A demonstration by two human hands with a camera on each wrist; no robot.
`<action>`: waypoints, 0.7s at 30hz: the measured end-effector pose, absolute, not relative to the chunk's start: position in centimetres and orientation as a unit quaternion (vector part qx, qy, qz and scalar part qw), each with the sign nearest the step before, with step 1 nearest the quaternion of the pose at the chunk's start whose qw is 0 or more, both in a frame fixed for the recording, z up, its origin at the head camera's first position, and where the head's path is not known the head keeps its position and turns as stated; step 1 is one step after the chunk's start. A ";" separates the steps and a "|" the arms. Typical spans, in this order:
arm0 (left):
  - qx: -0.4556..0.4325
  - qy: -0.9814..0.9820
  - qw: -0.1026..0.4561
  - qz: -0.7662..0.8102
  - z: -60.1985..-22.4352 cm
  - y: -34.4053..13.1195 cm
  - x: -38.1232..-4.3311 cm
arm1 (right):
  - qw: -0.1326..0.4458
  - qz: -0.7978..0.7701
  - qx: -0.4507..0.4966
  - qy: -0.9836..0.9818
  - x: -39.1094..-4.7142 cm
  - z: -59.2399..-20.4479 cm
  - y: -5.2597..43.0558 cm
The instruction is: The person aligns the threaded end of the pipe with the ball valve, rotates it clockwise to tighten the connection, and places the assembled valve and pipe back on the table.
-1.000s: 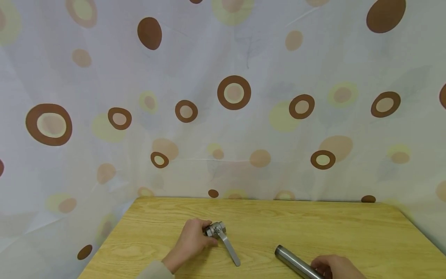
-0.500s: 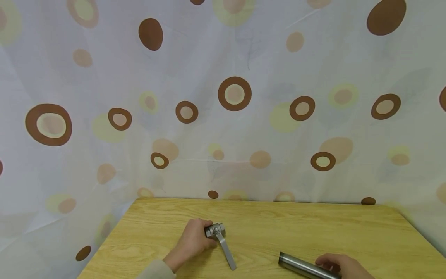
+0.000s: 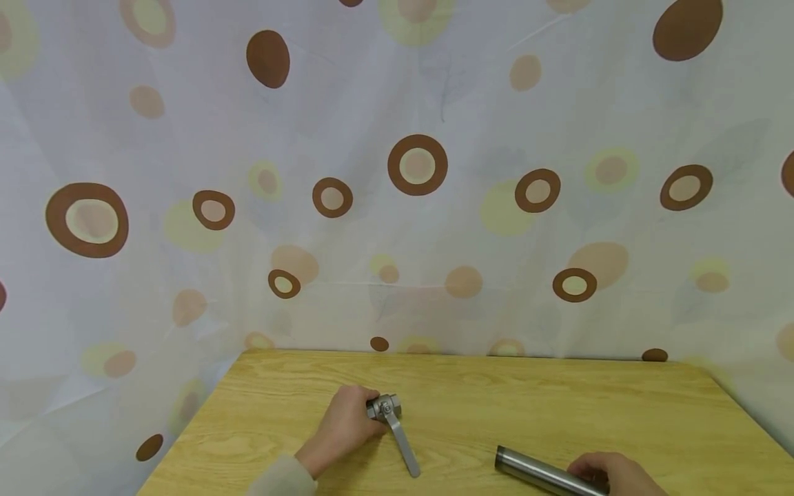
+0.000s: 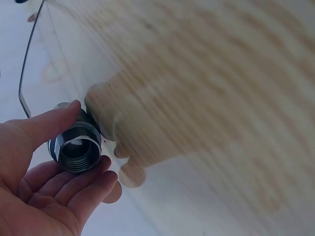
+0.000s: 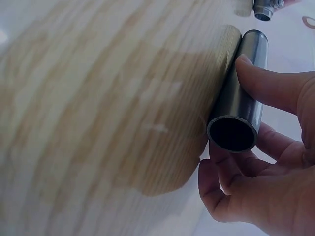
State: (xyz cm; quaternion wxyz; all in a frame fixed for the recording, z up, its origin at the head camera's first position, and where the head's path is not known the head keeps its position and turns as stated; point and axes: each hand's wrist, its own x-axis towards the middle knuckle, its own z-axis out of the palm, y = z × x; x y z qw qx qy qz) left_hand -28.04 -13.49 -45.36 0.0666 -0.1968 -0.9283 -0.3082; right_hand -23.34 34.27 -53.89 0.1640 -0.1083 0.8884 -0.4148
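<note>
A steel ball valve (image 3: 395, 408) with a long flat lever (image 3: 404, 444) lies left of centre in the head view, its lever pointing toward the front. My left hand (image 3: 349, 421) grips the valve's left end between thumb and fingers. In the left wrist view the threaded opening (image 4: 78, 156) faces the camera. A straight steel pipe (image 3: 536, 471), dark at its left end, lies at the front right. My right hand (image 3: 615, 475) holds it from the right. Seen from the right wrist, the thumb (image 5: 268, 81) presses along the pipe's side and the fingers curl below its open end.
Both things are on a glossy wood-grain table (image 3: 459, 386). Behind and at the sides hangs a pale curtain (image 3: 471, 103) with brown and beige circles. The table's back edge meets the curtain.
The pipe has turned to lie more crosswise and shifted slightly right with my right hand. The valve's lever tip has swung a little to the left; my left hand stays on the valve.
</note>
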 end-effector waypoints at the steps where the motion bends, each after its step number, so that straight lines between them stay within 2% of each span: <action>1: -0.199 -0.928 0.069 -0.308 -45.3 -13.5 -28.1 | 0.166 -0.417 -0.105 0.887 -23.4 -53.8 34.2; 12: -0.196 -0.916 0.072 -0.342 -45.3 -13.9 -28.2 | 0.161 -0.409 -0.137 0.888 -24.2 -55.0 35.8; 16: -0.189 -0.900 0.066 -0.387 -45.3 -14.4 -27.9 | 0.160 -0.441 -0.136 0.873 -23.3 -53.6 35.3; 21: -0.174 -0.883 0.060 -0.432 -44.8 -15.0 -27.4 | 0.142 -0.487 -0.127 0.852 -21.3 -49.6 33.4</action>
